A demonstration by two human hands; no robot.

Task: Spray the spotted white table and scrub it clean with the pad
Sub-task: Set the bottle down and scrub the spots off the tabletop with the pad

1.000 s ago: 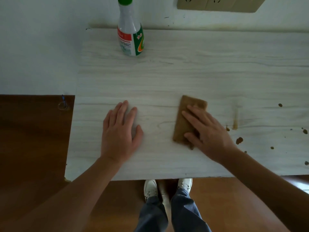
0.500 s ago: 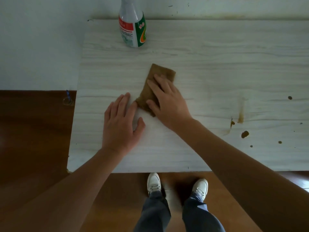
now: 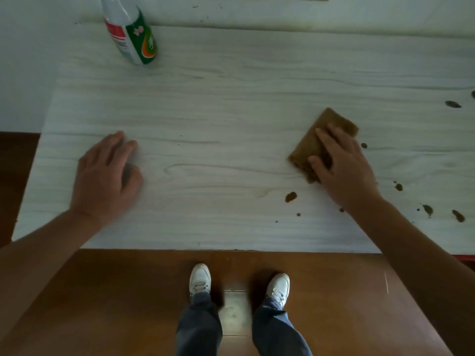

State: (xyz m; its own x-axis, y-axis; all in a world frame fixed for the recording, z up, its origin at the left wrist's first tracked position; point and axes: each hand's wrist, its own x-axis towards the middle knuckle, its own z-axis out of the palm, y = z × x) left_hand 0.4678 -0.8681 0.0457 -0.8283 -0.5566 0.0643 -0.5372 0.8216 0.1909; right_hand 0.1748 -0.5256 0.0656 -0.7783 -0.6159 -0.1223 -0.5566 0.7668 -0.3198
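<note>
The white wood-grain table (image 3: 218, 104) fills the view. Several brown spots (image 3: 290, 196) dot its right part. A brown scrub pad (image 3: 312, 142) lies flat on the table at the right, and my right hand (image 3: 341, 165) presses on it with straight fingers. My left hand (image 3: 105, 176) rests palm down on the table's left side, holding nothing. The spray bottle (image 3: 133, 34), white with a green and red label, stands at the back left, its top cut off by the frame.
The table's back edge meets a white wall (image 3: 282, 11). Brown wooden floor (image 3: 128, 304) lies below the front edge, where my feet in white shoes (image 3: 200, 281) stand. The left table edge runs beside my left forearm.
My right hand has slid the pad from the table's middle, next to my left hand, to the right among the spots. The left hand stays flat on the table.
</note>
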